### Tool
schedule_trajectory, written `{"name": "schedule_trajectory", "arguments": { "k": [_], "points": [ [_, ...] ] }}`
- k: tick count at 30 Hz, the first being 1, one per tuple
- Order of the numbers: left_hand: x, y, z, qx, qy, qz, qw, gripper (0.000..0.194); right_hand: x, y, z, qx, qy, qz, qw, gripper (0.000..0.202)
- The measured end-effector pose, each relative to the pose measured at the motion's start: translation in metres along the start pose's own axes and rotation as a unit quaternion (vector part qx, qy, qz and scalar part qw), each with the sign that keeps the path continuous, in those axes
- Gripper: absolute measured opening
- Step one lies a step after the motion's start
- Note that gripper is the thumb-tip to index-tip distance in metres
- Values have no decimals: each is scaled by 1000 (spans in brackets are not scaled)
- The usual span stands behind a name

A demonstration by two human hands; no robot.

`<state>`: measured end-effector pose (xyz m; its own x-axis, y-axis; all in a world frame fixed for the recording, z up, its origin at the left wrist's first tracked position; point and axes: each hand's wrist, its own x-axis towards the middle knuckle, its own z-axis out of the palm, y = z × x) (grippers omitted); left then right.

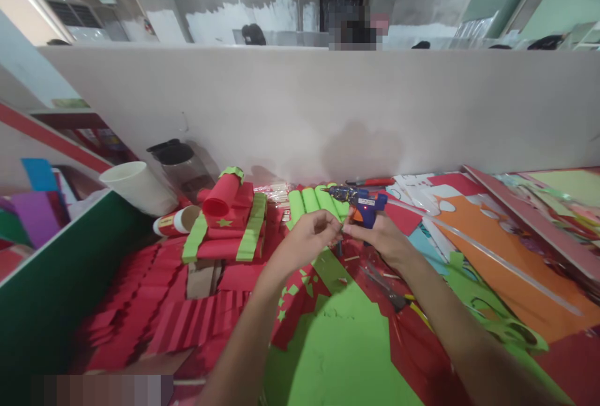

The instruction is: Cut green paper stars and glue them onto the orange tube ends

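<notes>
Right hand (388,240) has fingers wrapped round the handle of a blue glue gun (369,213), nozzle pointing left. Gun is up off the papers, just in front of the green paper rolls (310,200). Left hand (312,235) right beside it, fingers curled in, tips close to the right thumb; can't tell if they pinch anything, too small. Long clear rod (506,256) runs from behind the gun off to the right; can't tell if it's seated.

Scissors (396,300) lie below the right hand, big green sheet (332,343) nearer the person. Left of the hands: red paper model (229,206) with green bands and a star, near a white cup (140,187). Orange sheet (492,243) far right.
</notes>
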<state>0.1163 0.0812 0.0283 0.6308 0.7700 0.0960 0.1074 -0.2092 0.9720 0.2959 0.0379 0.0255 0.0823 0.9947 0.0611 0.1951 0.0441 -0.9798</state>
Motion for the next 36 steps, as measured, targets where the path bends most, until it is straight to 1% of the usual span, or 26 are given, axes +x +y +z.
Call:
{"name": "schedule_trajectory", "arguments": {
  "k": [3, 5, 9, 13, 18, 22, 27, 30, 36],
  "points": [
    [-4, 7, -5, -14, -31, -17, 999, 16, -3, -3, -1, 13, -26, 9, 1000, 20],
    [-6, 11, -8, -4, -43, -25, 999, 16, -4, -5, -1, 12, -37, 15, 999, 19],
    [-8, 13, -12, 33, -63, -16, 997, 18, -5, -8, 0, 15, -52, 23, 998, 17],
    [-9, 13, -15, 47, -77, -17, 996, 19, -6, -12, 2, 21, -56, 33, 998, 21],
    [-10, 14, -17, 61, -85, -32, 994, 17, -7, -14, 2, -26, -62, 21, 998, 16],
    [-10, 15, -18, 84, -78, -38, 993, 17, -7, -16, 1, -24, -60, 17, 998, 16],
    [-11, 18, -18, 113, -75, -38, 990, 24, -8, -18, 2, -23, -52, 29, 998, 16],
    [-13, 19, -18, 127, -78, -34, 988, 26, -8, -15, 1, -24, -55, 21, 998, 17],
    [-13, 19, -18, 150, -89, -40, 984, 19, -4, -9, 0, -15, -67, 5, 998, 16]
  ]
}}
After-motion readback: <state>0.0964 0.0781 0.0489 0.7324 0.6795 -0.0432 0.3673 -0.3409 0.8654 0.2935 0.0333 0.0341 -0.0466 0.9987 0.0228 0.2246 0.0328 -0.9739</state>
